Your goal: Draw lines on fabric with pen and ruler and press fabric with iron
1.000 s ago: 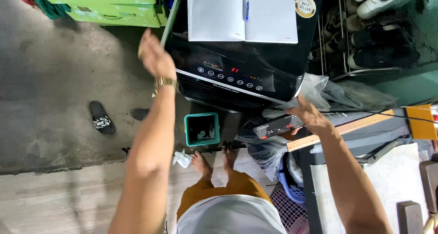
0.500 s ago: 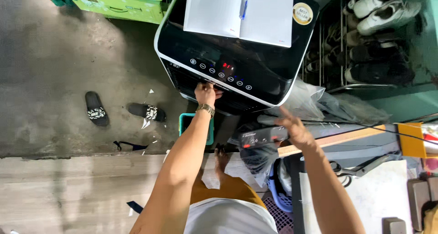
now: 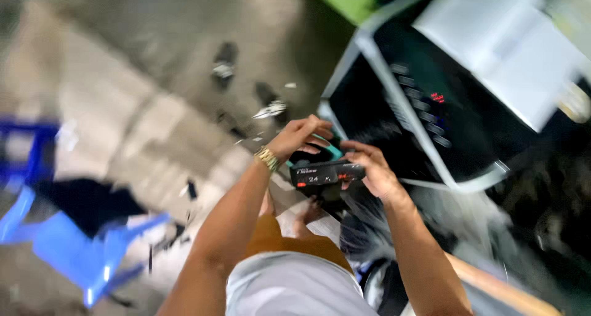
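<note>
Meter (image 3: 326,173), small rigid black box with lit display, just in front of the washer (image 3: 431,106): both hands grip it, left hand (image 3: 298,138) fingers curled over top, right hand (image 3: 372,171) pinching its end; looks light, best held by its sides.

We see open concrete floor (image 3: 154,57) to the left of our hands, broken only by scattered sandals (image 3: 225,60) and a blue plastic chair (image 3: 80,248). On the right, a large black appliance (image 3: 431,119) blocks passage.
</note>
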